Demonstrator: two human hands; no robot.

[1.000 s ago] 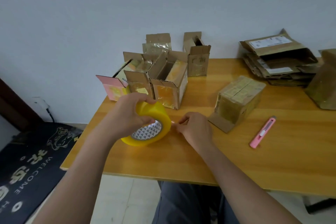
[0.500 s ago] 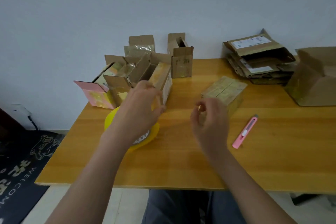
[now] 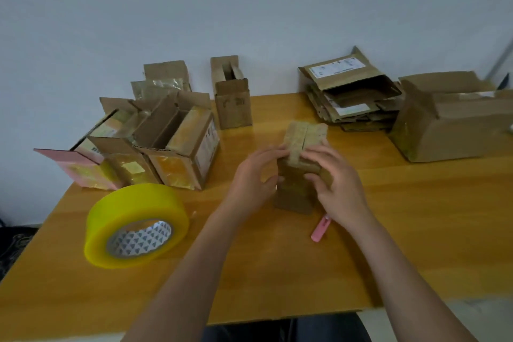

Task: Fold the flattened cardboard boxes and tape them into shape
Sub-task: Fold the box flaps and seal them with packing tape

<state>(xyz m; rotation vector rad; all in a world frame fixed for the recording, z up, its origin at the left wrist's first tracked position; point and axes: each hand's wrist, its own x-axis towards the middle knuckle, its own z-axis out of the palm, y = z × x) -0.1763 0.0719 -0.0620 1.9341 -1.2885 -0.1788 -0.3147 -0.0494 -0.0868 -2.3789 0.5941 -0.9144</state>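
Note:
A small taped cardboard box (image 3: 301,155) sits near the middle of the wooden table (image 3: 416,230). My left hand (image 3: 255,175) grips its left side, fingers curled onto the top edge. My right hand (image 3: 333,183) grips its right side and near face. A big roll of yellow tape (image 3: 133,225) lies on the table to the left, free of both hands. A stack of flattened cardboard boxes (image 3: 349,94) lies at the back right.
Several folded, taped boxes (image 3: 155,144) stand at the back left, one upright box (image 3: 231,94) behind the middle. A larger open box (image 3: 449,122) sits at the far right. A pink utility knife (image 3: 320,229) lies partly under my right wrist. The wall runs behind.
My left hand let go of the tape roll, which now lies at the left. Both hands moved to the small taped box and took hold of it.

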